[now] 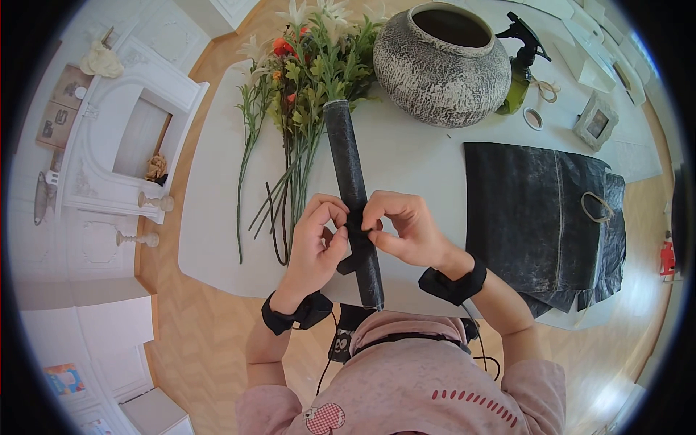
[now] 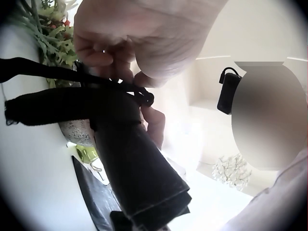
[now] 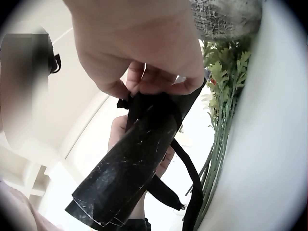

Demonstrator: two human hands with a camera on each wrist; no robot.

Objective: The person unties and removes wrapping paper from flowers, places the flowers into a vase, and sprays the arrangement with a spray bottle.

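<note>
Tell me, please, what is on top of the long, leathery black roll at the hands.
A flat black fabric strap crosses the black roll, pinched by the left hand and right hand. The roll's surface beneath the strap is covered.

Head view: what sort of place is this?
Probably a living room, or a home-style studio: there is a white fireplace on the person's left, a wood-look floor, and flowers beside a vase on a white table.

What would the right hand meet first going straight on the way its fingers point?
The black strap the right hand pinches, then probably the dark roll, though depth there is hard to judge.
</note>
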